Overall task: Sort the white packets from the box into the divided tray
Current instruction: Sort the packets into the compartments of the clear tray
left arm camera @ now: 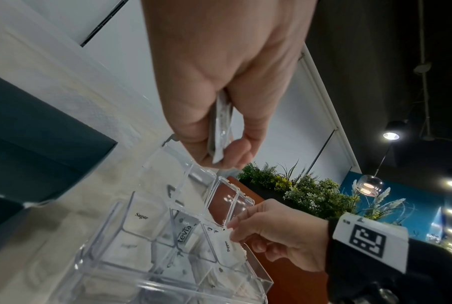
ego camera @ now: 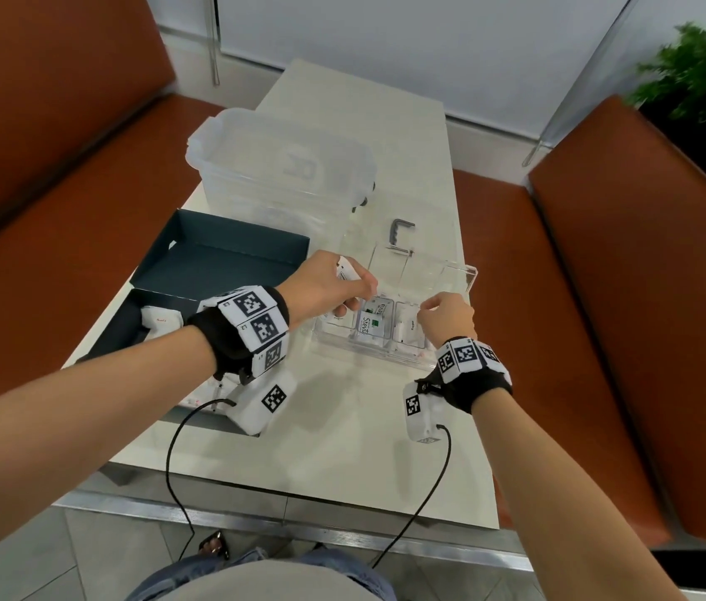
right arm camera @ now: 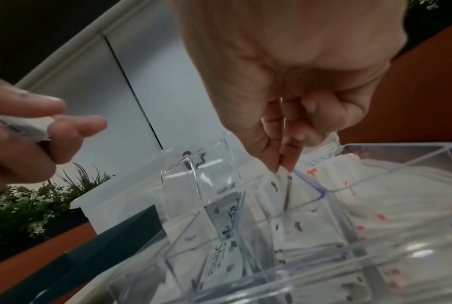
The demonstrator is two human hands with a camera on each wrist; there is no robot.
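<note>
On the table stands a clear divided tray [ego camera: 469,274] with Sugar, Stevia [ego camera: 373,323] and Pepper packets in its near compartments. My left hand [ego camera: 359,288] hovers over the tray's left side and pinches a few white packets [left arm camera: 220,131] edge-on between thumb and fingers. At the right near compartment, my right hand [ego camera: 425,310] pinches the top edge of a white Pepper packet [left arm camera: 226,244] that stands inside it [right arm camera: 276,185]. The dark box [ego camera: 212,271] lies open on the left, and white packets [ego camera: 160,323] remain in its base.
A frosted plastic storage bin [ego camera: 281,167] stands behind the box and tray. A grey C-shaped metal piece [ego camera: 401,234] lies beyond the tray. Orange bench seats [ego camera: 602,297] flank the narrow table, and a green plant [ego camera: 698,71] is at the back right.
</note>
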